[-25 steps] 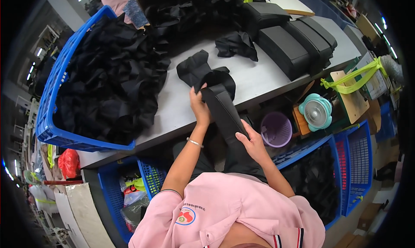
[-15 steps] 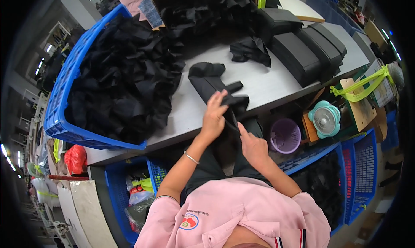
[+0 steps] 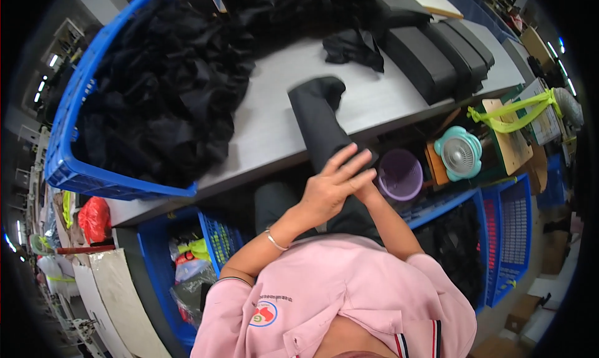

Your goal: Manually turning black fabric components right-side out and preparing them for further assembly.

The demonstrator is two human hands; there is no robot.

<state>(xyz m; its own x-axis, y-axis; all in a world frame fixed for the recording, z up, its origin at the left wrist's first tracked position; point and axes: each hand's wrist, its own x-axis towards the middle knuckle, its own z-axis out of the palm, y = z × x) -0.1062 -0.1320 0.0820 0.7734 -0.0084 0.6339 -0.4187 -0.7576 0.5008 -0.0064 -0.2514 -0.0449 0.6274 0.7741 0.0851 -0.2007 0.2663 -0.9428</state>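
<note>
A long black fabric piece (image 3: 315,118), its far end curled over, lies on the grey-white table and hangs past the front edge toward my lap. My left hand (image 3: 334,186) is spread over the near end of this piece, fingers stretched out and pointing up to the right. My right hand (image 3: 367,193) is at the same end, mostly covered by the left one. Its fingers are hidden, so what they hold cannot be seen. A smaller crumpled black cloth (image 3: 354,49) lies farther back on the table.
A blue crate (image 3: 125,186) heaped with black cloth stands at the left. Folded black pieces (image 3: 424,62) are stacked at the back right. Below the table edge are a purple basket (image 3: 400,174), a turquoise fan (image 3: 460,152) and blue crates (image 3: 511,239). A red bag (image 3: 95,219) hangs at left.
The black piece has been drawn toward me and straightened, and its side flaps no longer show. My left hand has moved down and right, over my right hand. The view has shifted slightly.
</note>
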